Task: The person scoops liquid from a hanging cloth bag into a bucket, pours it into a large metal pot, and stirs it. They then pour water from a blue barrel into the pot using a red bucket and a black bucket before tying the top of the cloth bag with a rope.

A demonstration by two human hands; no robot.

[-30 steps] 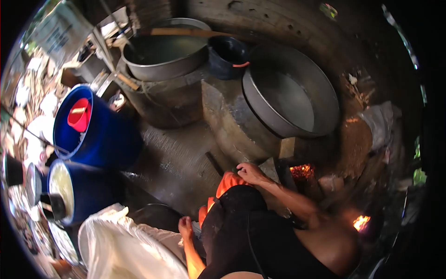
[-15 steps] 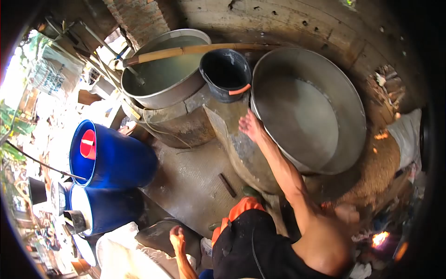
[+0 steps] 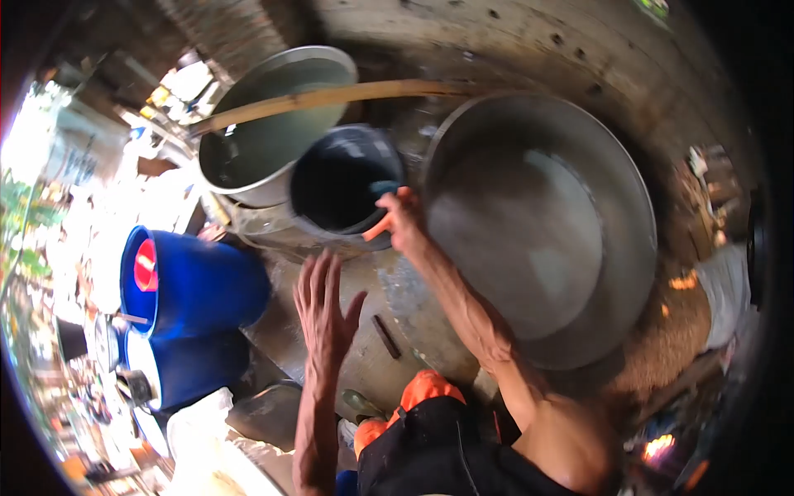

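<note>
My right hand (image 3: 401,217) is closed round the orange handle grip (image 3: 378,227) of a black bucket (image 3: 331,186). The bucket is tilted, its dark mouth facing me, and its contents are too dark to make out. Just below the bucket, my left hand (image 3: 327,310) is raised with fingers spread and nothing in it. To the right of the bucket sits a wide metal vat (image 3: 612,331) with cloudy liquid. A second metal vat (image 3: 273,186) with greenish liquid stands behind the bucket at the left, a bamboo pole (image 3: 331,97) lying across it.
Two blue barrels (image 3: 211,277) stand at the left, one with a red container (image 3: 146,264) inside. A dark bar (image 3: 386,336) lies on the wet floor. Pale sacks (image 3: 203,430) are at the lower left. Flames (image 3: 659,447) glow at the lower right.
My right hand has reached the bucket and closed on its handle grip. The bucket has shifted left and toward me. My left hand has risen from below toward the bucket, fingers spread.
</note>
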